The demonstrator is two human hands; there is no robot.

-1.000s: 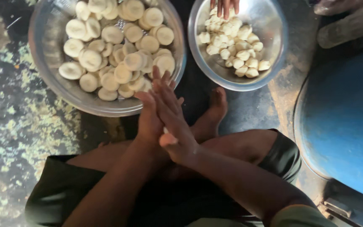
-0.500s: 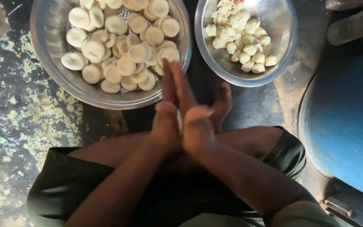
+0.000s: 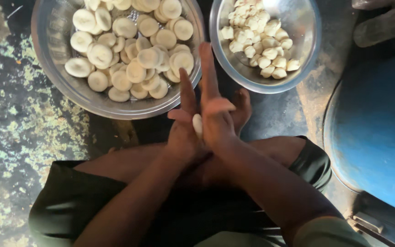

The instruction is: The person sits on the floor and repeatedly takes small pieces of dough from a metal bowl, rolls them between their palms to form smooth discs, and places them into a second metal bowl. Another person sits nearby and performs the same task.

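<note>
My left hand [image 3: 182,132] and my right hand [image 3: 216,120] are pressed palm to palm over my crossed legs, fingers straight and pointing away from me. A small white dough piece [image 3: 198,124] shows between the palms. Just beyond the fingertips stands a large metal bowl [image 3: 51,55] heaped with several flattened white dough discs [image 3: 133,68]. To its right is a smaller metal bowl [image 3: 307,50] holding several small white dough lumps [image 3: 261,45].
A big blue round object [image 3: 380,132] fills the right side. Another person's limb [image 3: 385,25] rests at the top right corner. My bare foot [image 3: 243,105] pokes out under my hands. The floor [image 3: 14,128] is dark and mottled.
My palms have slid against each other and the fingers now reach further toward the bowls. Another person's fingers that were in the small bowl one second ago are gone.
</note>
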